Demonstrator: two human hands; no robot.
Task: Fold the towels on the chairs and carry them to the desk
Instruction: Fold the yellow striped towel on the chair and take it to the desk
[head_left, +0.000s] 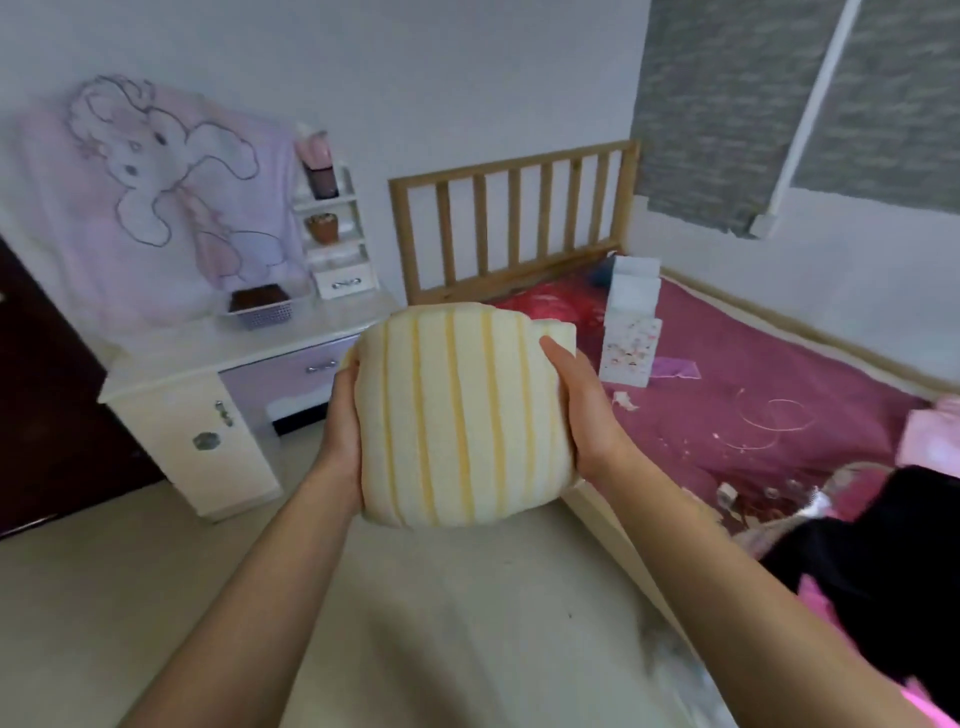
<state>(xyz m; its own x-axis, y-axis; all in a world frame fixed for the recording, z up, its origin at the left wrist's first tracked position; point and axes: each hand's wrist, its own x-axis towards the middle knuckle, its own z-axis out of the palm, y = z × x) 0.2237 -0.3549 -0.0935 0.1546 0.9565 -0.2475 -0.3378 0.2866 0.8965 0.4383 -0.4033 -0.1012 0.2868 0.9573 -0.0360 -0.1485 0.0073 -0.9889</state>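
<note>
One towel (462, 415), cream with yellow stripes, is held folded into a thick square in mid-air, above the floor (441, 623) between the desk (249, 353) and the bed (769, 395). It is clamped from both sides: the left hand (345, 431) is pressed flat against its left edge, and the right hand (582, 410) is wrapped around its right edge, thumb on top. The fingers underneath are hidden.

The folding of this towel is judged done, and the carrying step is in hand. For the next move, the bundle is to be kept squeezed so the folds hold, brought left to the desk and set on a bare part of its top, clear of the basket (265, 306) and the small shelf unit (337, 239).

Counted: one towel, two hands, one desk, one basket, one bed. No chairs are seen, so remaining towels cannot be counted.
</note>
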